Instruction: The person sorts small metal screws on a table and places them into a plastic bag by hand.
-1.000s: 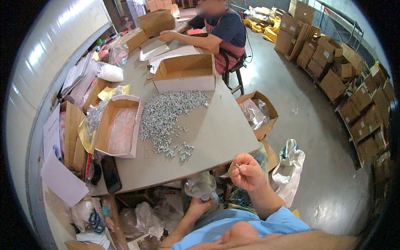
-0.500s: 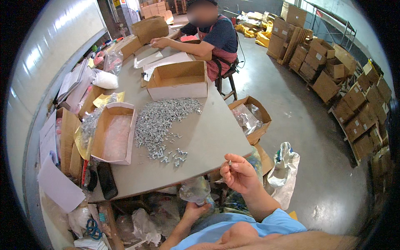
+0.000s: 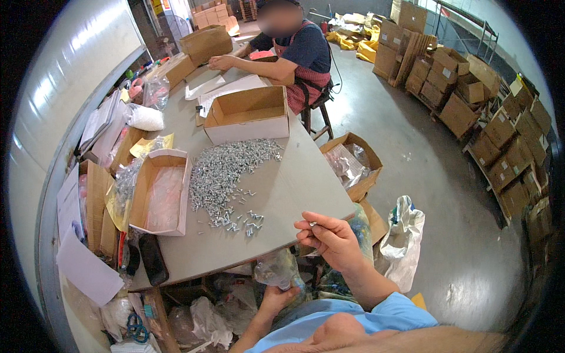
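Observation:
Just over the table's near right edge, my right hand (image 3: 329, 238) is closed in a pinch on a small silvery screw (image 3: 312, 223). Below the table edge, my left hand (image 3: 278, 299) is wrapped round the narrow lower end of a clear plastic funnel-shaped piece (image 3: 272, 268), which looks like an upturned bottle top. A large pile of silvery screws (image 3: 220, 176) lies on the grey table (image 3: 294, 194), with several loose ones (image 3: 252, 223) at its near side. To the pile's left is a shallow white-sided box (image 3: 162, 197) holding clear plastic bags.
Beyond the pile stands an open carton (image 3: 250, 115); a co-worker (image 3: 303, 56) sits at the far end. Left are a black phone (image 3: 153, 259), papers (image 3: 88, 267) and bags. An open carton (image 3: 353, 165) and a white sack (image 3: 403, 241) are right of the table. Stacked cartons (image 3: 500, 141) line the wall.
My right hand has moved left and slightly up, turning so its fingers point left, still pinching the screw. My left hand keeps its hold on the clear piece. The view has shifted slightly.

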Demonstrator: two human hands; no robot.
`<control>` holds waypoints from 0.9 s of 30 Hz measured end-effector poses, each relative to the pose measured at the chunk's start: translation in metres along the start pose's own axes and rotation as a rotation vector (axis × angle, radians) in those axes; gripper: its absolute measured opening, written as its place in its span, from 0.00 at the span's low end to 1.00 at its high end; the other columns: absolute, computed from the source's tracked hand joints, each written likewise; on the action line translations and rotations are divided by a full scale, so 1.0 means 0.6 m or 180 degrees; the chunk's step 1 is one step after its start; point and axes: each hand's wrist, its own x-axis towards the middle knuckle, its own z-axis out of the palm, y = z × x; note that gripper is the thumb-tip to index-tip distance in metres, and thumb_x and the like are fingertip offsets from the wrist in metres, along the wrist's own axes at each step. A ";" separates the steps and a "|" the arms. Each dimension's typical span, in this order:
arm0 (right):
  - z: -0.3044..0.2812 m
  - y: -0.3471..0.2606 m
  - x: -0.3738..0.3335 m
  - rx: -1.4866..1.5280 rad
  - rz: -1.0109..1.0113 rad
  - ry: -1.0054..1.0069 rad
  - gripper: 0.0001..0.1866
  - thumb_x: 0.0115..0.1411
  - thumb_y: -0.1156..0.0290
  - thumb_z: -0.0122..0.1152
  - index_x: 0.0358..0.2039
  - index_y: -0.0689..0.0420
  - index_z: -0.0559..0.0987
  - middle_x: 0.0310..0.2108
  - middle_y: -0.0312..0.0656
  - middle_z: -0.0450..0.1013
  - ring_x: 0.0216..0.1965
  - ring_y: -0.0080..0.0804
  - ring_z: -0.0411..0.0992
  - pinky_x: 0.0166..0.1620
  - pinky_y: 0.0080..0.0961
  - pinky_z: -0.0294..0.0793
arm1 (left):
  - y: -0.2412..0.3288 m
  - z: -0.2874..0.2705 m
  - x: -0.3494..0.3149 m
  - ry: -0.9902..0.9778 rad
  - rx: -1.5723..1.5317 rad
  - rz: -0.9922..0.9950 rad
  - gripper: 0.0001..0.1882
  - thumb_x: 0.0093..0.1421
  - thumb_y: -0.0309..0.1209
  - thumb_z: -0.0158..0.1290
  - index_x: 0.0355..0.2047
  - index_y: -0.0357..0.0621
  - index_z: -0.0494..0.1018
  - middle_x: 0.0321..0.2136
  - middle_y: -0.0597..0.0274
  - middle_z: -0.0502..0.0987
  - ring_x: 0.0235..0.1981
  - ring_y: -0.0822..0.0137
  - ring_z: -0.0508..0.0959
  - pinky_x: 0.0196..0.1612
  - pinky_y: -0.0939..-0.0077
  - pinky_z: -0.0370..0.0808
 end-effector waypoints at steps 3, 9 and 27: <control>-0.004 0.002 0.001 -0.0108 -0.0023 0.0068 0.19 0.65 0.79 0.43 0.56 0.64 0.68 0.50 0.51 0.71 0.46 0.33 0.74 0.48 0.24 0.76 | -0.004 0.003 0.002 0.0095 -0.0014 0.0071 0.29 0.48 0.27 0.65 0.49 0.39 0.66 0.40 0.65 0.72 0.41 0.71 0.70 0.47 0.75 0.67; -0.004 0.007 0.009 -0.0300 0.0106 0.0266 0.19 0.66 0.78 0.43 0.57 0.62 0.68 0.50 0.50 0.71 0.46 0.32 0.74 0.48 0.24 0.76 | 0.006 -0.005 0.001 -0.0060 -0.0200 -0.0325 0.27 0.50 0.27 0.64 0.49 0.40 0.67 0.39 0.65 0.73 0.41 0.70 0.71 0.46 0.74 0.68; -0.060 0.034 0.022 -0.0461 0.0222 0.0504 0.19 0.61 0.83 0.44 0.54 0.64 0.69 0.48 0.45 0.71 0.43 0.24 0.72 0.47 0.20 0.73 | -0.017 0.006 0.018 0.0148 0.0158 0.0169 0.34 0.48 0.31 0.66 0.54 0.41 0.63 0.44 0.63 0.71 0.44 0.68 0.71 0.49 0.72 0.68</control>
